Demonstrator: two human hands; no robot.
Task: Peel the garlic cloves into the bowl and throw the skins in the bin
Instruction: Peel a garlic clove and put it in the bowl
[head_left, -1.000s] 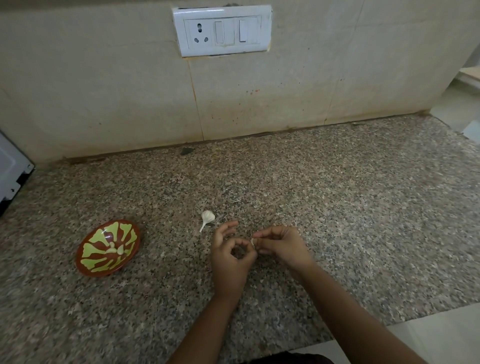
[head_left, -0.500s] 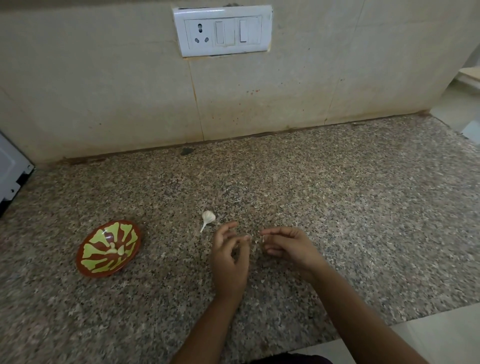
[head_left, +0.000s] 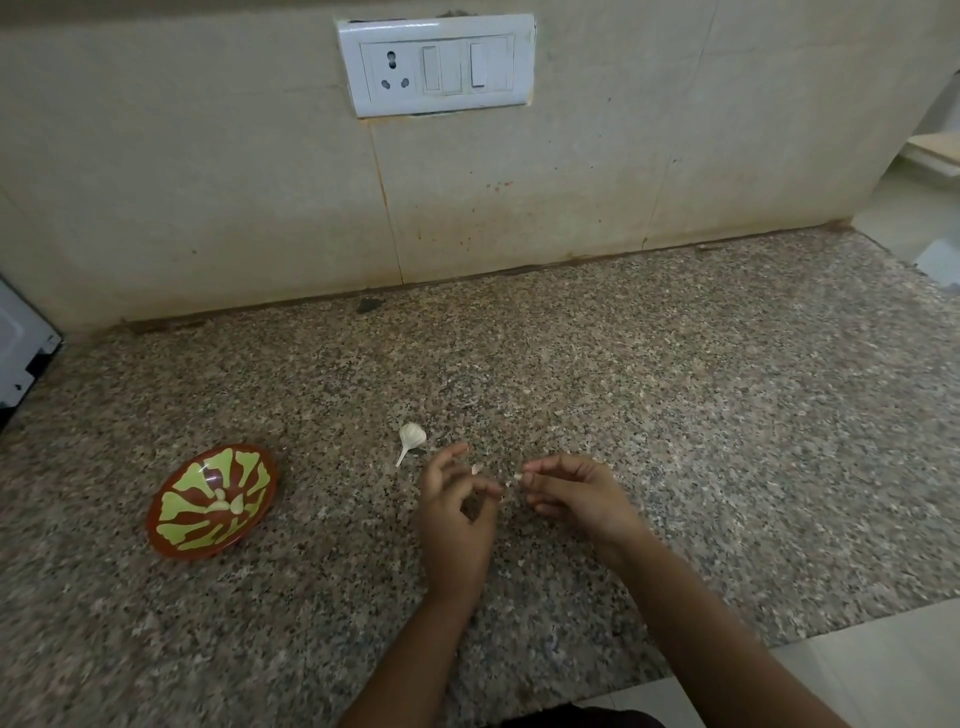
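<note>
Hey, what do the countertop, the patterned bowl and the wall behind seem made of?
Countertop: likely polished granite, from its speckled brown, grey and black grain. Bowl: glazed ceramic or melamine, I cannot tell which; glossy, with a light reflection. Wall: large beige tiles, stone or ceramic, with visible joints.

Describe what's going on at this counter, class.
A person is peeling garlic over a granite counter. The right hand pinches a small garlic clove at its fingertips. The left hand is beside it, fingers curled; whether it holds the white scrap near them is unclear. A garlic piece with its stalk lies just beyond. The patterned bowl holds a few peeled cloves.
</note>
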